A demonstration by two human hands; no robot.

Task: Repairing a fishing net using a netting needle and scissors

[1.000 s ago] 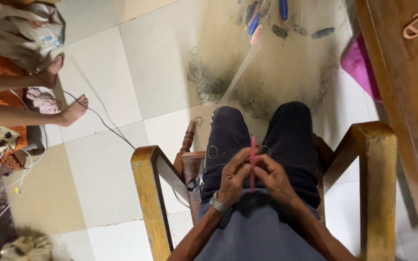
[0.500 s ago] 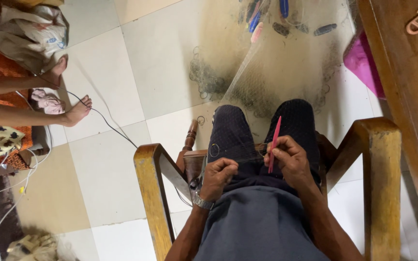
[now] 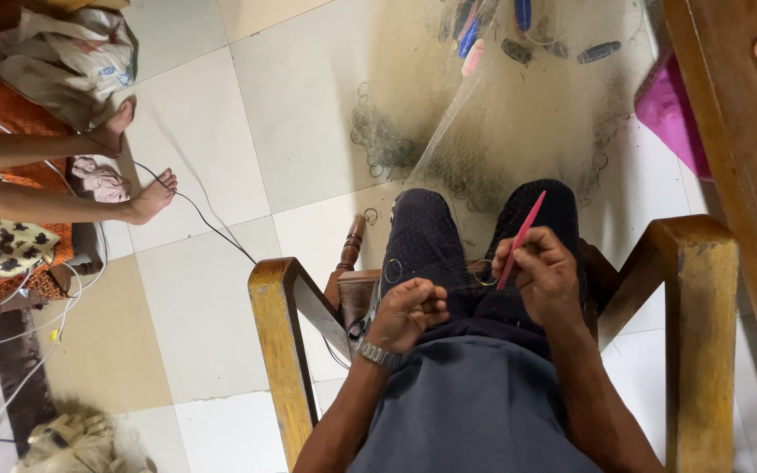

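Over the lap, both hands have drawn apart: the right hand [image 3: 543, 273] now pinches the slim pink plastic netting needle [image 3: 521, 239] upright, while the left hand [image 3: 410, 311] clenches on the fine translucent fishing net [image 3: 449, 144], pulling mesh taut.

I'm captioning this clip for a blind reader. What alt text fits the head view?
Seen from above, a seated person's right hand holds a pink netting needle while the left hand is clenched on a fine fishing net stretching from the lap over the tiled floor. The wooden chair frames them; another person's bare feet are at left.
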